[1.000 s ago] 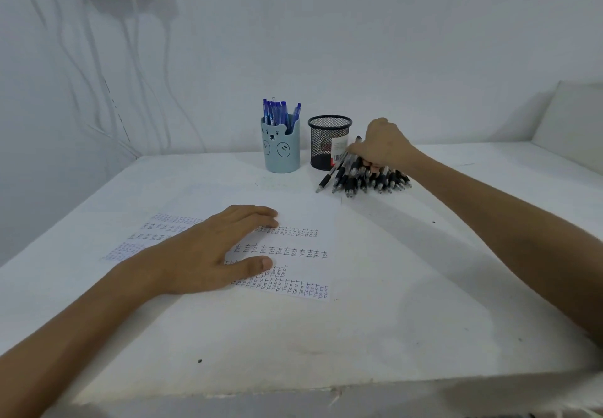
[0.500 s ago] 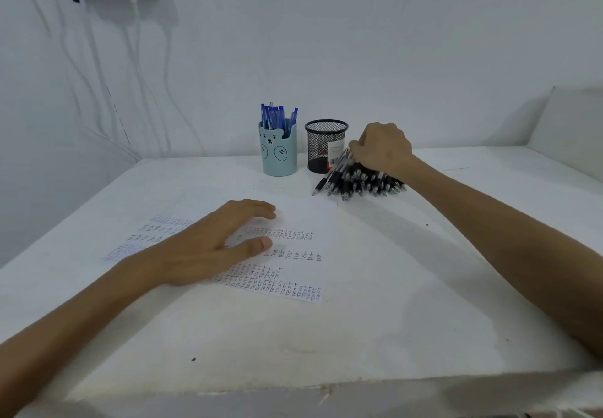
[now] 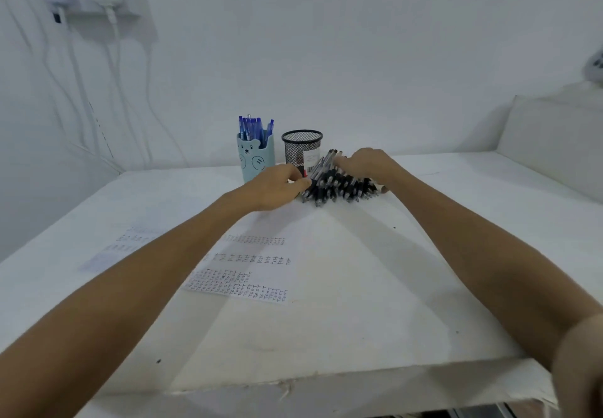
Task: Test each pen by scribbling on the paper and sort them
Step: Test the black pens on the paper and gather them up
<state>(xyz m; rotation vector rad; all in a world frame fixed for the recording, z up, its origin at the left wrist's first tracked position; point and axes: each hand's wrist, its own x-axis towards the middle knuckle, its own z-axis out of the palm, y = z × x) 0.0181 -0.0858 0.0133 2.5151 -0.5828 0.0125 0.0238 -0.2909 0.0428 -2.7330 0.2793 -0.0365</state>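
Observation:
A pile of black pens (image 3: 342, 187) lies at the back of the table, right of the two cups. My right hand (image 3: 368, 163) rests on top of the pile, its fingers curled on the upper end of one black pen (image 3: 321, 166) that tilts up out of the pile. My left hand (image 3: 277, 189) has reached the pile's left end, where its thumb and curled fingers pinch the lower tip of that pen. The paper (image 3: 251, 264), covered with rows of scribbles, lies flat in the middle of the table with my left forearm above it.
A light blue bear cup (image 3: 256, 163) holds several blue pens. Next to it on the right stands a black mesh cup (image 3: 301, 148), just behind the pile. White cables hang down the wall at the left. The table's front edge (image 3: 293, 381) is close to me.
My left hand has left the paper and moved forward to the left end of the pen pile. My right hand stays on the pile, and one pen is now tilted up.

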